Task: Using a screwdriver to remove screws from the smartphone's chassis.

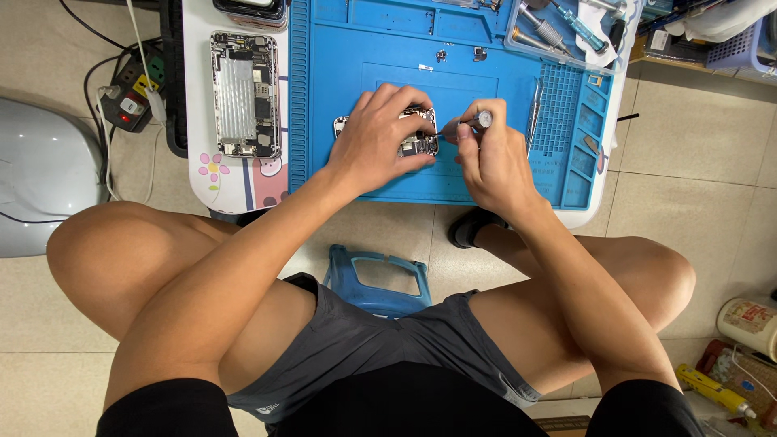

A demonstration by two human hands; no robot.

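the left hand [380, 133] lies flat over an opened phone [405, 133] on the blue mat [486, 174], fingers curled on its far edge, pressing it down. the right hand [490, 158] pinches a small screwdriver [465, 124] between thumb and fingers, its tip on the phone's right end. by the look of it this is screw work inside the phone, midway through. the next move seems to call for a steady vertical press and fine twisting, with the phone kept from sliding.

the phone sits mid-mat, its long axis running left to right, open side up. the screwdriver points leftward into it, nearly level. a second opened phone [244, 93] lies on the table [198, 97] left of the mat, long axis running away from the person.
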